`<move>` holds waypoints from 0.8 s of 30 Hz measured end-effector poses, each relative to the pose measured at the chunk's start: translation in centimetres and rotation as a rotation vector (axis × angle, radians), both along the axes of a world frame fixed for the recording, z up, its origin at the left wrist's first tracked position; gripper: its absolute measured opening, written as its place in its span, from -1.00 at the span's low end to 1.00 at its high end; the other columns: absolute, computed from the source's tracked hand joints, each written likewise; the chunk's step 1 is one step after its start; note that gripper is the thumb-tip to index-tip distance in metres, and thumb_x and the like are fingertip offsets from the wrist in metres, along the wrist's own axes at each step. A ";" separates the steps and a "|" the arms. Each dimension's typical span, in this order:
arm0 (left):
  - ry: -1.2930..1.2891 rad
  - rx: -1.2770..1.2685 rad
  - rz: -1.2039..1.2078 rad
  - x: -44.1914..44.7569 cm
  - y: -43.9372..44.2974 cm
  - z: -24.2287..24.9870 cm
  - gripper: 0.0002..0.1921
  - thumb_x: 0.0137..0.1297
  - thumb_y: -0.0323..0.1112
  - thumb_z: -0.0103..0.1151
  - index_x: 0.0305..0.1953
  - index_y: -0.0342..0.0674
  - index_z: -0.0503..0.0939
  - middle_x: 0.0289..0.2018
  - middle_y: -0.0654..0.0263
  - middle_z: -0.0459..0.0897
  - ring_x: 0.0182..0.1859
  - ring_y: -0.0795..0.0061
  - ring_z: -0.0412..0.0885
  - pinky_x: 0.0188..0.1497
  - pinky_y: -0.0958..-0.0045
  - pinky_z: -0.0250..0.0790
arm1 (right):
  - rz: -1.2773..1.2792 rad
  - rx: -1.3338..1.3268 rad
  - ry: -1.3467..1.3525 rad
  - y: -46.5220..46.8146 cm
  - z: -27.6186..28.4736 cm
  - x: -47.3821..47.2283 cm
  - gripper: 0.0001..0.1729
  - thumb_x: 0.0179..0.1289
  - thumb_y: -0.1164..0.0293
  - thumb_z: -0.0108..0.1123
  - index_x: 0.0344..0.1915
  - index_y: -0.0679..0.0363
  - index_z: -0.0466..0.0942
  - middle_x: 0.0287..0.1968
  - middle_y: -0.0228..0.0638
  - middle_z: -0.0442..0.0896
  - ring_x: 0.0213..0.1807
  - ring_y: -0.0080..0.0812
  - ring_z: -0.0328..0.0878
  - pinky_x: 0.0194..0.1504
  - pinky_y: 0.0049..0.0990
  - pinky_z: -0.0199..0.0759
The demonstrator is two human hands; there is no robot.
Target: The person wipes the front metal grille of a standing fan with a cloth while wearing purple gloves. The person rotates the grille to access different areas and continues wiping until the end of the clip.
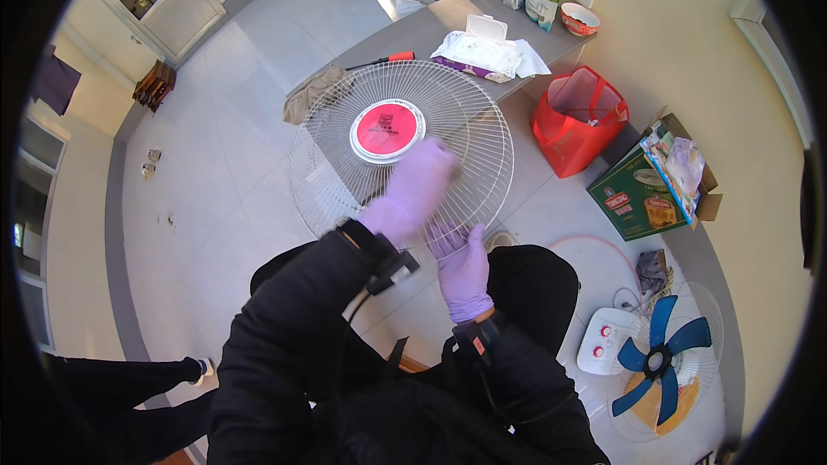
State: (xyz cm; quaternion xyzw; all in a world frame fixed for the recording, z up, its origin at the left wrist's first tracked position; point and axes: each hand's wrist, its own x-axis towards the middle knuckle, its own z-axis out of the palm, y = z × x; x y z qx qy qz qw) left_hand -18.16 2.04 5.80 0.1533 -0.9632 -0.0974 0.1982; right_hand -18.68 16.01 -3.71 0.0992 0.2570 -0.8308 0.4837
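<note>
A round white wire fan grille [475, 123] is held in front of me, its red centre badge [387, 129] facing up. My right hand [466, 271], in a lilac glove, grips the near rim, with its thumb at the edge and fingers under the wires. Over the near part of the grille is my left hand [413, 190], gloved alike, blurred and curled. Whether something is inside its fingers is hidden; a dark blur shows beside the knuckles.
A grey table [446, 16] bears a wipes pack [478, 55], a red-handled tool [400, 57] and a cloth [316, 93]. To the right are a red bag [578, 123], a beer carton [636, 197] and a fan with blue blades [659, 361]. Another person's legs [129, 374] show lower left.
</note>
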 end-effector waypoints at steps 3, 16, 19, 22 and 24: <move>-0.146 0.036 -0.302 0.3 4.2 -1.4 -0.87 0.08 -0.42 0.21 -0.29 -0.18 0.63 -0.30 0.22 0.56 -0.18 0.21 0.59 -0.12 0.30 0.50 | -0.076 -0.016 0.020 -0.3 -0.3 0.1 -0.22 0.48 -0.09 -0.12 0.32 0.39 0.15 0.33 0.07 0.28 0.37 -0.07 0.27 0.37 -0.15 0.17; -0.123 0.088 -0.352 6.5 3.5 -1.4 -0.80 0.15 -0.45 0.19 -0.17 -0.17 0.63 -0.30 0.23 0.57 -0.21 0.21 0.58 -0.15 0.32 0.49 | -0.018 -0.081 0.087 0.4 -0.1 -0.3 -0.33 0.51 -0.06 -0.17 0.24 0.34 0.27 0.18 -0.06 0.46 0.23 -0.17 0.43 0.28 -0.17 0.28; 0.108 0.074 -0.038 7.0 -0.5 -0.6 -0.82 0.13 -0.48 0.20 -0.21 -0.20 0.64 -0.32 0.21 0.59 -0.26 0.21 0.59 -0.20 0.31 0.50 | 0.016 0.026 0.049 0.4 -0.4 0.1 -0.33 0.47 -0.07 -0.08 0.26 0.26 0.24 0.18 -0.16 0.42 0.27 -0.16 0.37 0.31 -0.17 0.25; 0.259 0.040 0.215 7.4 -4.4 0.0 -0.84 0.12 -0.50 0.23 -0.23 -0.21 0.64 -0.33 0.19 0.60 -0.30 0.20 0.60 -0.26 0.30 0.48 | -0.034 0.104 0.032 0.5 -0.6 -0.2 -0.25 0.41 -0.11 0.01 0.26 0.28 0.18 0.24 -0.11 0.32 0.28 -0.13 0.31 0.34 -0.16 0.17; 0.195 0.050 0.085 8.8 -3.3 -0.8 -0.85 0.12 -0.48 0.25 -0.24 -0.20 0.65 -0.34 0.22 0.60 -0.28 0.21 0.60 -0.26 0.30 0.48 | -0.071 0.119 0.062 0.7 -0.6 -0.7 -0.29 0.42 -0.11 0.00 0.17 0.33 0.25 0.12 -0.10 0.40 0.21 -0.11 0.38 0.28 -0.15 0.25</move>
